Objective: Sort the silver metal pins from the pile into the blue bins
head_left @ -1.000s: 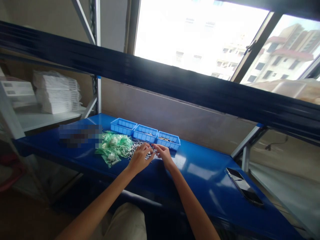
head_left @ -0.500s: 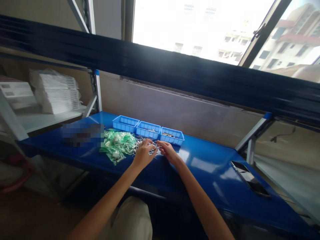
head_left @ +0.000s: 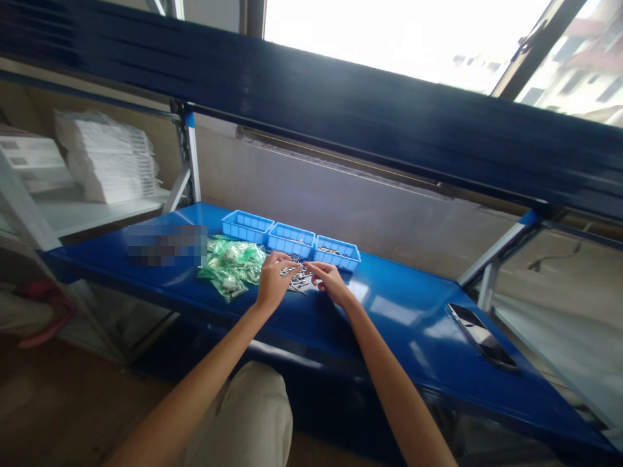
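A loose pile of thin metal pieces [head_left: 299, 280] lay on the blue bench [head_left: 399, 280], between the person's two hands and partly hidden by them. The left hand [head_left: 273, 279] arched over the pile's left side, its fingers bent and the thumb near them; whether they gripped a piece could not be told. The right hand [head_left: 329, 281] reached in from the other side, thumb and forefinger narrowed close together, though anything pinched there was too small to make out. Behind stood a left tray [head_left: 243, 232], a middle tray [head_left: 288, 247] and a right tray [head_left: 337, 261] in a row, the last two with small pieces inside. Green plastic bags [head_left: 236, 259] lay beside the left hand, and a phone [head_left: 479, 334] rested well apart, toward the bench's right end.
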`<state>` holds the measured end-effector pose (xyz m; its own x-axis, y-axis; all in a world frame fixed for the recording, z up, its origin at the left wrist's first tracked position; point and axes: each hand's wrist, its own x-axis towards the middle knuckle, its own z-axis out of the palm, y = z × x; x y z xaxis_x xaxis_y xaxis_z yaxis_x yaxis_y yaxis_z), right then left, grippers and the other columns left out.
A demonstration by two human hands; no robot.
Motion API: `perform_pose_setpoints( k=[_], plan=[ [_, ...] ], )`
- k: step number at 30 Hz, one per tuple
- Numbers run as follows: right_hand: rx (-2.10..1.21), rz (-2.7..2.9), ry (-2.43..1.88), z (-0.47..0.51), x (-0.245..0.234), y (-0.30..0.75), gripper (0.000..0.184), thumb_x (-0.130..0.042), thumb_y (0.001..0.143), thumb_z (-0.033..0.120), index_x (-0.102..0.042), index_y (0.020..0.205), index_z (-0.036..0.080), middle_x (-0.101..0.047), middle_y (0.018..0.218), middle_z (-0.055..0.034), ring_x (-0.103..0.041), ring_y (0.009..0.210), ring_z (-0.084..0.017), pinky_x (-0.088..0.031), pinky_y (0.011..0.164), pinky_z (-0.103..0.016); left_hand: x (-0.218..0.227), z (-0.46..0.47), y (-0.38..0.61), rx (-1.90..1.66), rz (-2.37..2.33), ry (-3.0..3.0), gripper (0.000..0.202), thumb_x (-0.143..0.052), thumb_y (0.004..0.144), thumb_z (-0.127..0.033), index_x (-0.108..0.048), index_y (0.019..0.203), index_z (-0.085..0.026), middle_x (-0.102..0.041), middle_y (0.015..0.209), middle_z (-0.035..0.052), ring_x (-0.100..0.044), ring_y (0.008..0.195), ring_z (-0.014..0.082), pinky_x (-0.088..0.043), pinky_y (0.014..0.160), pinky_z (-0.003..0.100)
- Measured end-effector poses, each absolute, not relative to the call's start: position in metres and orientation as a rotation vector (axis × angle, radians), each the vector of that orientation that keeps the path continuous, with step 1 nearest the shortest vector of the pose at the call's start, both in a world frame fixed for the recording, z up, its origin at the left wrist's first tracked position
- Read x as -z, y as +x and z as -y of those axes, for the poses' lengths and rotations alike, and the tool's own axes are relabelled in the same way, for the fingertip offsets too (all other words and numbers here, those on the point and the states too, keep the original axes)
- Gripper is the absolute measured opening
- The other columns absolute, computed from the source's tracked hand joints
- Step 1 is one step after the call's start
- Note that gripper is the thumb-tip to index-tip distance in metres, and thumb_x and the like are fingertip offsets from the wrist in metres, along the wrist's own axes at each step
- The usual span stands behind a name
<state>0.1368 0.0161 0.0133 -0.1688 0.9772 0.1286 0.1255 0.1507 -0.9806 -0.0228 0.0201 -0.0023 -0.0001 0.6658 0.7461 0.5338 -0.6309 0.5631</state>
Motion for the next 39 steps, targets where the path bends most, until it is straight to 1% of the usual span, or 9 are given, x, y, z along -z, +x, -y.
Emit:
perform_pose_setpoints(
  k=[2,6,18,24,27,30,32,36,39],
  plan=[
    [-1.162,1.497,-1.130,-0.014,-0.012,0.136,0.034,-0.061,0.067,0.049,-0.067,0.084,0.020,-0.061,0.077,-0.0021,-0.043,0.048,-0.005,-0.021,0.035,-0.017,0.003,-0.021,-0.024,-1.752,-1.280,2.093,0.009,-0.064,0.071,-0.027,-0.068,0.077,-0.021,-0.055,0.083,0.0028,-0.052,0.084,0.0174,-0.044,0.078,0.032],
    [-1.163,1.502,-1.136,-0.014,-0.011,0.136,0.034,-0.061,0.067,0.050,-0.067,0.080,0.019,-0.061,0.078,-0.0027,-0.045,0.048,-0.006,-0.023,0.034,-0.016,0.004,-0.023,-0.025,-1.733,-1.248,2.097,0.009,-0.064,0.071,-0.028,-0.068,0.073,-0.021,-0.055,0.082,0.0029,-0.053,0.083,0.0173,-0.045,0.077,0.032],
    [-1.144,1.548,-1.191,-0.015,-0.010,0.137,0.042,-0.058,0.066,0.055,-0.067,0.075,0.016,-0.060,0.070,-0.0035,-0.046,0.050,-0.007,-0.027,0.036,-0.017,-0.001,-0.018,-0.023,-1.703,-1.217,2.139,0.021,-0.058,0.075,-0.037,-0.067,0.073,-0.018,-0.055,0.081,0.0035,-0.053,0.081,0.0168,-0.045,0.076,0.032],
    [-1.089,1.317,-1.180,-0.018,-0.012,0.138,0.040,-0.063,0.061,0.053,-0.065,0.079,0.018,-0.059,0.074,-0.0021,-0.039,0.047,-0.006,-0.021,0.037,-0.019,0.002,-0.020,-0.023,-1.667,-1.278,2.169,0.017,-0.057,0.077,-0.032,-0.067,0.079,-0.018,-0.056,0.082,0.0040,-0.054,0.081,0.0173,-0.045,0.076,0.033],
    [-1.137,1.321,-1.156,-0.014,-0.015,0.136,0.041,-0.065,0.061,0.051,-0.066,0.085,0.018,-0.054,0.065,0.0009,-0.034,0.046,-0.005,-0.019,0.039,-0.019,0.005,-0.022,-0.022,-1.575,-1.294,2.197,0.013,-0.059,0.075,-0.028,-0.067,0.076,-0.018,-0.056,0.080,0.0039,-0.054,0.080,0.0178,-0.045,0.076,0.034],
    [-1.173,1.508,-1.097,-0.008,-0.017,0.133,0.037,-0.066,0.062,0.048,-0.067,0.083,0.018,-0.047,0.058,0.0028,-0.030,0.047,-0.005,-0.019,0.041,-0.020,0.007,-0.023,-0.021,-1.495,-1.295,2.263,0.009,-0.062,0.073,-0.025,-0.067,0.072,-0.017,-0.056,0.079,0.0043,-0.054,0.080,0.0182,-0.045,0.075,0.035],
    [-1.156,1.574,-1.074,-0.007,-0.017,0.132,0.035,-0.065,0.063,0.048,-0.068,0.081,0.018,-0.047,0.060,0.0026,-0.031,0.048,-0.005,-0.020,0.042,-0.020,0.007,-0.023,-0.019,-1.472,-1.281,2.310,0.008,-0.063,0.072,-0.024,-0.067,0.072,-0.017,-0.056,0.080,0.0044,-0.054,0.080,0.0183,-0.045,0.076,0.035],
    [-1.031,1.387,-1.175,-0.015,-0.012,0.135,0.039,-0.060,0.066,0.053,-0.066,0.085,0.020,-0.045,0.056,0.0036,-0.033,0.048,-0.007,-0.023,0.043,-0.021,0.003,-0.020,-0.019,-1.560,-1.284,2.290,0.012,-0.060,0.075,-0.027,-0.066,0.075,-0.018,-0.054,0.083,0.0042,-0.053,0.082,0.0181,-0.044,0.078,0.035],
    [-0.890,1.393,-1.229,-0.023,-0.007,0.138,0.040,-0.061,0.064,0.054,-0.066,0.080,0.018,-0.052,0.061,0.0007,-0.040,0.052,-0.009,-0.029,0.046,-0.022,-0.002,-0.016,-0.021,-1.691,-1.314,2.204,0.016,-0.056,0.078,-0.030,-0.066,0.078,-0.018,-0.052,0.083,0.0042,-0.052,0.082,0.0175,-0.044,0.076,0.033]
  ],
)
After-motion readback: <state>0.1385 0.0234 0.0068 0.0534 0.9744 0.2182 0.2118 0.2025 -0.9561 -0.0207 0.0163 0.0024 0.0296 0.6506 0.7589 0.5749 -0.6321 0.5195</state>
